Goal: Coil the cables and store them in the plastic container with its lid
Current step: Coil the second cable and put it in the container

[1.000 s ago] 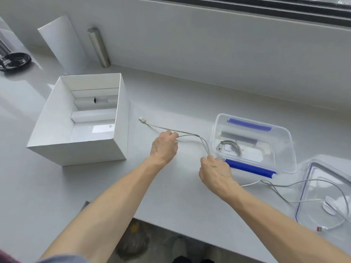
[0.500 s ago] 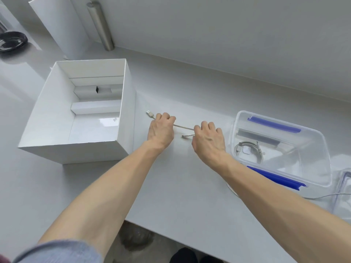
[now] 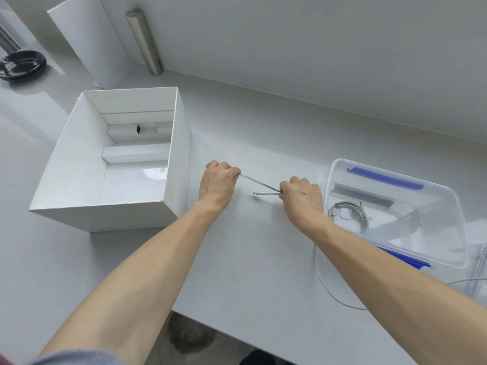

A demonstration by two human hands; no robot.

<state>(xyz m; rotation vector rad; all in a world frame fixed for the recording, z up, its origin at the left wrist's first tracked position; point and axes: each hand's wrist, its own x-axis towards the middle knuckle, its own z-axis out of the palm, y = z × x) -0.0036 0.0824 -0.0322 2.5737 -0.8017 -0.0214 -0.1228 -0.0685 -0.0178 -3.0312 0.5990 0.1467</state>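
Observation:
A thin grey cable (image 3: 259, 183) is stretched taut between my two hands above the white counter. My left hand (image 3: 217, 184) grips one end in a fist. My right hand (image 3: 301, 197) pinches the cable further along, and a short plug end (image 3: 264, 193) sticks out to its left. More white cable (image 3: 330, 288) loops on the counter under my right forearm. The clear plastic container (image 3: 448, 206) with blue clips stands to the right and holds a coiled cable (image 3: 347, 213). A clear lid (image 3: 481, 270) shows at the right edge.
An open white cardboard box (image 3: 175, 159) stands left of my left hand. Behind it lean a white panel (image 3: 87, 46) and a metal cylinder (image 3: 145, 42) against the wall. A black dish (image 3: 21, 64) sits far left. The counter's front edge runs under my forearms.
My left hand has closed over the cable's end plug, which showed beside it before. The cable between the hands has pulled straight. The view shifted left and down, so the lid is nearly out of frame.

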